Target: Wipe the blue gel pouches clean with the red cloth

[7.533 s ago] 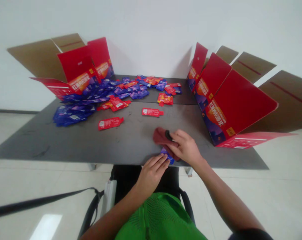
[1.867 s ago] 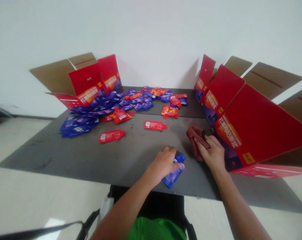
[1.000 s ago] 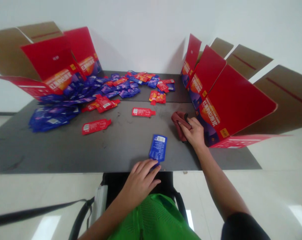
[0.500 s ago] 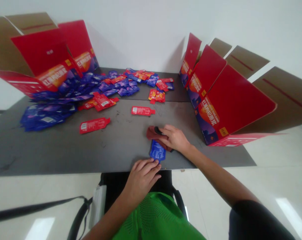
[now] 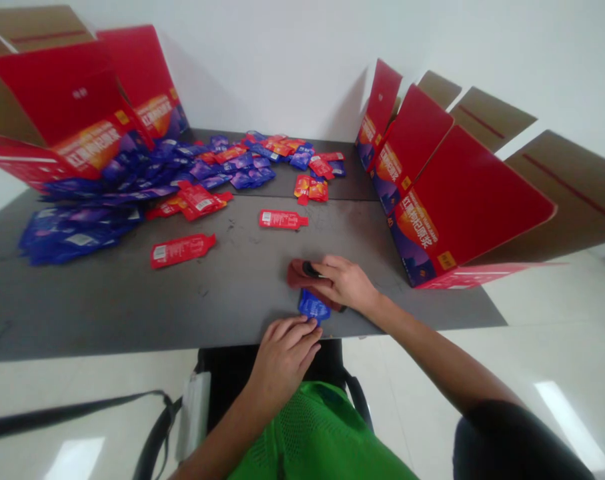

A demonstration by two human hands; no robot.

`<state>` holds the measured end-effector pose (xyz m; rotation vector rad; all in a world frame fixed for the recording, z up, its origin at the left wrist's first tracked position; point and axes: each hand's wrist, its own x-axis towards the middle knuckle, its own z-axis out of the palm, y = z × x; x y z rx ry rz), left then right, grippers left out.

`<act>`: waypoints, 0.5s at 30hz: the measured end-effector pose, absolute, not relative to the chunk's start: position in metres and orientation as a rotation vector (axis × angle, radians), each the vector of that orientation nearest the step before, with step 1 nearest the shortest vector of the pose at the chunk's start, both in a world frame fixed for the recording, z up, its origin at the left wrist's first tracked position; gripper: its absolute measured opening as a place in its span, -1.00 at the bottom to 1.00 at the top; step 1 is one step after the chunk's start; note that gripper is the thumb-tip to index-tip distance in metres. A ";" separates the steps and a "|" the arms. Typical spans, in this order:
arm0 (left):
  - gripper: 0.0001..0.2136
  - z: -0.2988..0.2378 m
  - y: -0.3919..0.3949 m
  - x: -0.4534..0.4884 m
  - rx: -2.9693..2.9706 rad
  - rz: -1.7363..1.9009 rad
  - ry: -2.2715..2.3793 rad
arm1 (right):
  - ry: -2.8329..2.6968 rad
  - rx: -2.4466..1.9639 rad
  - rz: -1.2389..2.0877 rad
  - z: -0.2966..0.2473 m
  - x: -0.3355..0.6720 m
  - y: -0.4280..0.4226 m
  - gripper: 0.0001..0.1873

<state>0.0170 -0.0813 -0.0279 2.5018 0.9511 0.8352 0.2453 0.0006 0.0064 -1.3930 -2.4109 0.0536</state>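
A blue pouch (image 5: 313, 306) lies flat near the front edge of the table (image 5: 232, 293), its narrow neck toward me. My left hand (image 5: 285, 353) rests at the edge with fingers stretched out, fingertips on the pouch's neck. My right hand (image 5: 349, 283) is closed on a reddish-brown cloth (image 5: 299, 274). A small black object (image 5: 311, 269) shows at the cloth under my fingers; its kind is unclear. The cloth lies over the far part of the pouch and hides it. Farther off lie two single red pouches, one to the left (image 5: 182, 251) and one straight ahead (image 5: 283, 219).
Blue pouches (image 5: 82, 230) are heaped at the left, with more blue and red ones (image 5: 252, 175) along the back. Open red cartons stand on the left (image 5: 82, 100) and right (image 5: 475, 207). Behind the table is a white wall (image 5: 272, 60).
My right hand has drawn the cloth slightly nearer, so it covers more of the blue pouch. My left hand stays on the neck. The whole view has shifted a little.
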 end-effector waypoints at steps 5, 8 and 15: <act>-0.77 -0.028 -0.081 0.017 2.482 0.846 0.949 | -2.351 -1.492 -0.111 0.027 0.254 0.020 -0.62; -0.77 -0.028 -0.082 0.017 2.491 0.821 0.959 | -2.387 -1.376 -0.010 0.030 0.233 -0.010 -0.63; -0.76 -0.026 -0.080 0.017 2.480 0.831 0.960 | -2.408 -1.427 0.030 0.009 0.242 0.009 -0.62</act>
